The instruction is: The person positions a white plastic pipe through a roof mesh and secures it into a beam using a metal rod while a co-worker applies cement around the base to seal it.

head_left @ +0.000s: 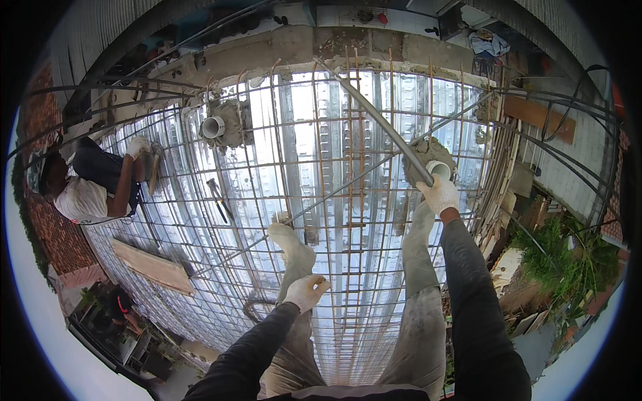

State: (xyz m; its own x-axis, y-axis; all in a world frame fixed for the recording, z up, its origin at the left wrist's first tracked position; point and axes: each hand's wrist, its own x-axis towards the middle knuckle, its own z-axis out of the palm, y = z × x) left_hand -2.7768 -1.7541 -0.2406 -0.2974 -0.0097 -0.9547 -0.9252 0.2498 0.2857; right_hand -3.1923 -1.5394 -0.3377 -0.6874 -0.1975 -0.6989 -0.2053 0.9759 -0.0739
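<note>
My right hand [440, 195], in a pale work glove, grips the lower end of a long grey metal pipe [384, 127]. The pipe slants away to the far left, and its far end reaches the concrete edge. Just beyond that hand, a white plastic pipe stub [439, 168] stands in a lump of mortar [428, 148]. My left hand [306, 293], also gloved, hangs over my left leg with its fingers curled in toward the thumb; nothing shows in it. Under me lies a grid of thin steel rebar [361, 167] over shiny corrugated metal decking [294, 154].
A co-worker [93, 187] crouches at the left, gloved hands low over the mesh. Long-handled pliers or cutters [218, 200] and a wooden board [152, 266] lie on the rebar. Another pipe stub [212, 127] rises at the far left. Rebar ends stick out along both sides.
</note>
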